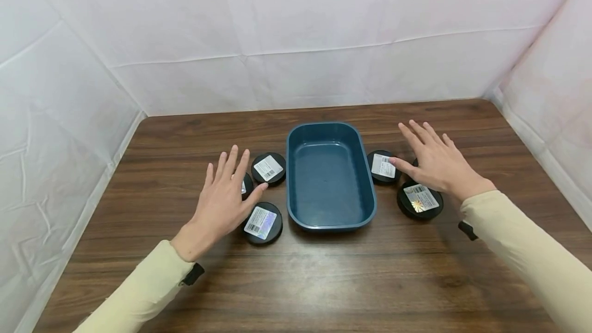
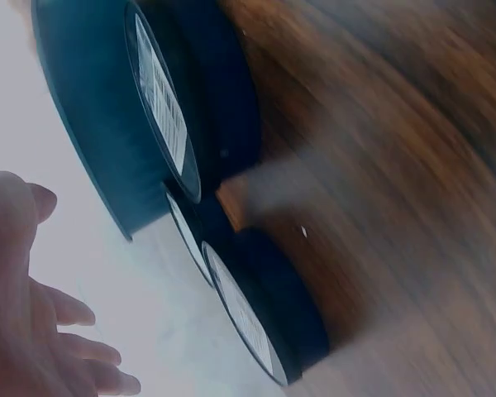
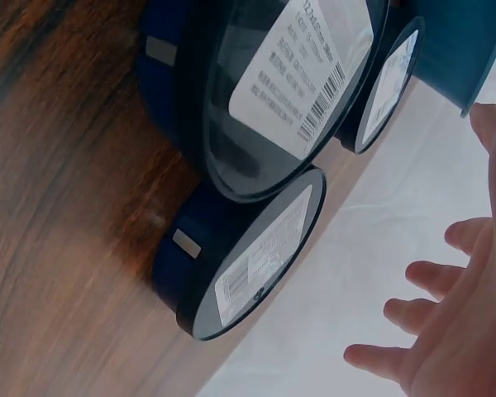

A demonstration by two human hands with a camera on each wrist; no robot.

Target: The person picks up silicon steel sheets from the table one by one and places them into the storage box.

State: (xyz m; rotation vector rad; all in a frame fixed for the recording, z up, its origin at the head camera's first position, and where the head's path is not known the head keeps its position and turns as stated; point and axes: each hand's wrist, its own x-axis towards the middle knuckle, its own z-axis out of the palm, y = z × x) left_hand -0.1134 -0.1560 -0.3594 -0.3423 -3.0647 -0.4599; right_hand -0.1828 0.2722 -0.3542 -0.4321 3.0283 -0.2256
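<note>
My left hand [image 1: 221, 199] hovers with fingers spread over three round black containers left of a blue tray [image 1: 330, 228]. One container [image 1: 269, 168] lies by the tray's side, another [image 1: 262, 223] nearer me, and a third [image 1: 247, 187] is partly hidden by my fingers. Each carries a white label with a barcode. On the right, my right hand [image 1: 437, 161] is spread above a similar group: one container [image 1: 383, 167] beside the tray, one [image 1: 420, 200] below the palm, and one [image 3: 248, 265] mostly covered by the hand in the head view. Both hands hold nothing.
The blue tray stands upright in the middle of a dark wood-grain table [image 1: 319, 281], its inside floor bare. White cloth [image 1: 314, 81] hangs behind the table and along both sides. Black straps [image 1: 191, 274] sit at both wrists over pale sleeves.
</note>
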